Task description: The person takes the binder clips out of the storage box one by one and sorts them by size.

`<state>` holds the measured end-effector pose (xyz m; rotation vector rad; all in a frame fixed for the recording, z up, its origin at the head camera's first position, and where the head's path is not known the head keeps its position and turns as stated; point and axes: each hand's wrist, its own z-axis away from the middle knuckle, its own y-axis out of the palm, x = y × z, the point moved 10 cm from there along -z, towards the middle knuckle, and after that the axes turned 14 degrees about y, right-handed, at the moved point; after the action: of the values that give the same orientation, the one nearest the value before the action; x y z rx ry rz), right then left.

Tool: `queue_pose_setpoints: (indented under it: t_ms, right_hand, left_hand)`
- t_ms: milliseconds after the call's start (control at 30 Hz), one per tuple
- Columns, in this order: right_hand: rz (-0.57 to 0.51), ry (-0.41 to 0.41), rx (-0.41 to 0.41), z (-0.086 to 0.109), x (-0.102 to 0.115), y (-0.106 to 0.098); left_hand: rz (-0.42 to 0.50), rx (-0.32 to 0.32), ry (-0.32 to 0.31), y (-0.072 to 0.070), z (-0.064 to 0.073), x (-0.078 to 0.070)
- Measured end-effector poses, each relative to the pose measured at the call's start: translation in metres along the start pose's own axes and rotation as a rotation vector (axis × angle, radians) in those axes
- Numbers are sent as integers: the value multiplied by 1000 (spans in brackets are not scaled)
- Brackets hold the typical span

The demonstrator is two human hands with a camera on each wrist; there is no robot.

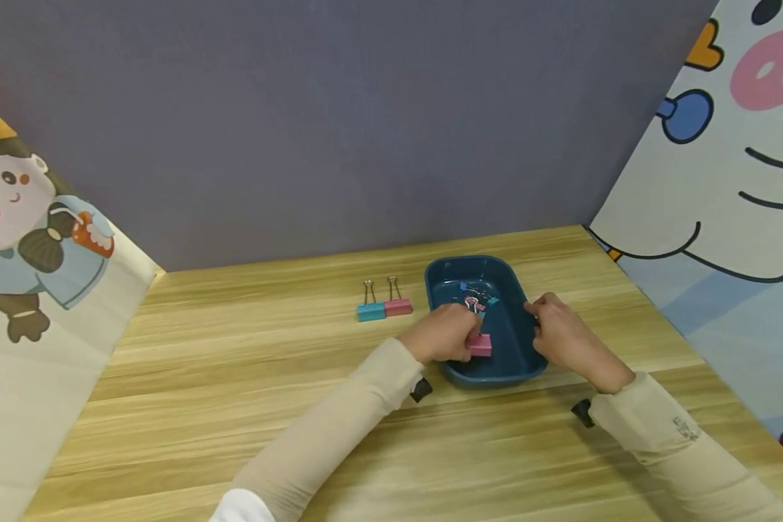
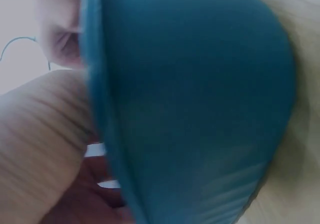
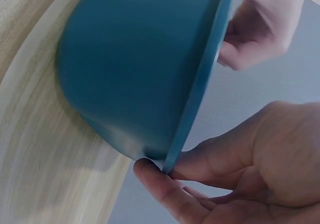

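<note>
A dark blue tray [image 1: 512,341] stands on the table, with several small blue and pink clips in its far part. My left hand [image 1: 445,332] reaches over the tray's left side with curled fingers, pinching a pink binder clip [image 1: 480,345] above the tray floor. The fingers partly cover the clip. My right hand [image 1: 564,337] grips the tray's right rim between thumb and fingers; the right wrist view shows that right hand [image 3: 230,174] at the rim's edge. In the left wrist view the tray wall [image 2: 195,94] hides the left fingertips.
Left of the tray, a teal binder clip [image 1: 371,312] and a pink binder clip [image 1: 399,307] lie side by side, handles toward the back. A grey panel [image 1: 339,145] rises behind the wooden table [image 1: 235,362]. Cartoon-printed panels flank both sides.
</note>
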<state>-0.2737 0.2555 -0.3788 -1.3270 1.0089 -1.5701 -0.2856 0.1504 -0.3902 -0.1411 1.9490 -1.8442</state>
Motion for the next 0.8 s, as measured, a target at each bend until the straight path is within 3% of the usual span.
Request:
queue_pose_setpoints:
  t_ms: [367, 533, 800]
  right_hand:
    - [5, -13, 13, 1, 2, 1]
    - [5, -20, 24, 2, 2, 0]
    - [2, -39, 11, 3, 3, 0]
  left_hand:
    - [13, -177, 6, -40, 27, 14]
    - [29, -259, 18, -49, 45, 20]
    - [-45, -352, -2, -61, 74, 36]
